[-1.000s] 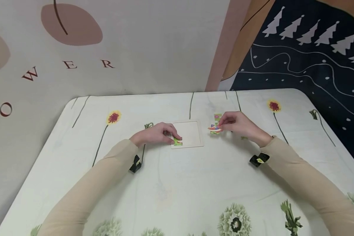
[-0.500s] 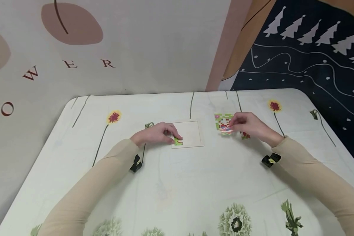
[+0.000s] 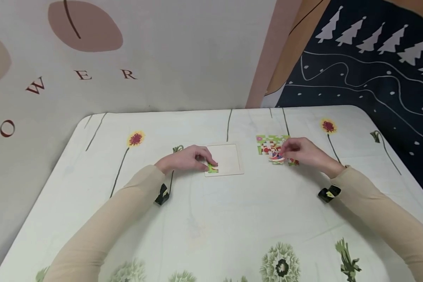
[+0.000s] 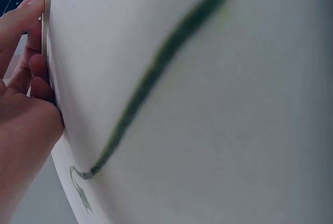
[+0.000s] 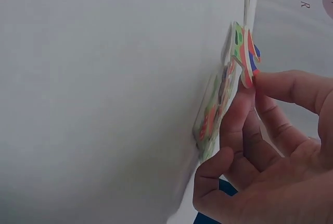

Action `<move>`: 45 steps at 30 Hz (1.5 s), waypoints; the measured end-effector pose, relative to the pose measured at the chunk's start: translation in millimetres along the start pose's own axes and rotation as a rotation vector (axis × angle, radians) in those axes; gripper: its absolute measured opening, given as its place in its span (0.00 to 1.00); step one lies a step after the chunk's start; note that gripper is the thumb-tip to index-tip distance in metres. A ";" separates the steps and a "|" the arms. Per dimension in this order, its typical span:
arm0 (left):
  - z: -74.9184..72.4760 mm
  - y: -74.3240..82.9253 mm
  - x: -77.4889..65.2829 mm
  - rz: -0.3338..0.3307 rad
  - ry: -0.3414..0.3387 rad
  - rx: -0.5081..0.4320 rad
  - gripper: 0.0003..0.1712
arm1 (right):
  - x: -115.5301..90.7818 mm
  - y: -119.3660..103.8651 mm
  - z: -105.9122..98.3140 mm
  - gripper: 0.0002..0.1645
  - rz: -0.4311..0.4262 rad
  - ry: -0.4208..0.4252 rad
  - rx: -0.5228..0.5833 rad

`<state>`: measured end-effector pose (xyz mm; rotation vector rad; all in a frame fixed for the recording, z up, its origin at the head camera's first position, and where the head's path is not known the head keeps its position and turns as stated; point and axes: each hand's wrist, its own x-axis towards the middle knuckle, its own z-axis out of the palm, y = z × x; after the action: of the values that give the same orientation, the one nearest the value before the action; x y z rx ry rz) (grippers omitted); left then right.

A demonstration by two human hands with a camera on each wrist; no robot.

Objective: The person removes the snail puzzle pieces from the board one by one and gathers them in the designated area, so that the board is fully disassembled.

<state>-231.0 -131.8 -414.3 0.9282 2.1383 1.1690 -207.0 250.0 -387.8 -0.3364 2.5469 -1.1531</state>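
In the head view, my left hand is at the lower left corner of a shallow puzzle tray. Its thumb and index finger hold a green puzzle piece in that corner. The left wrist view shows the fingers at the tray's edge, the piece itself hidden. My right hand pinches a red, white and blue puzzle piece between thumb and fingertips. That piece is just over a cluster of loose puzzle pieces, green and red, partly covered by the hand.
The table wears a white flower-print cloth. Behind it hangs a pale curtain with letters. A dark cloth with white trees hangs at the right.
My right hand has moved to the right with its pinched piece, from beside the tray to over the cluster, uncovering more of the loose pieces. My left hand has stayed in place.
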 end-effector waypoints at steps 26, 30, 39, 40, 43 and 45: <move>1.0 1.8 -0.1 -0.009 0.017 0.012 0.15 | -2.7 4.8 1.9 0.04 -0.038 0.013 -0.083; 1.2 1.8 -0.3 -0.014 0.018 0.009 0.15 | -2.5 4.1 1.7 0.04 -0.039 0.003 -0.088; 1.2 3.6 -0.7 -0.011 0.022 0.013 0.15 | -2.3 5.4 1.3 0.04 -0.032 -0.018 -0.091; 1.1 3.7 -0.8 -0.009 0.021 0.011 0.15 | -2.3 5.5 1.3 0.04 -0.031 -0.017 -0.092; 1.2 3.7 -0.8 -0.013 0.014 0.004 0.15 | -2.5 5.6 1.5 0.04 -0.027 -0.015 -0.097; 1.5 3.2 -0.9 -0.018 0.010 0.001 0.15 | -2.9 5.4 1.4 0.05 -0.024 -0.008 -0.101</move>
<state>-228.4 -130.5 -412.1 0.9040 2.1509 1.1665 -204.2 253.5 -392.2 -0.3959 2.6066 -1.0318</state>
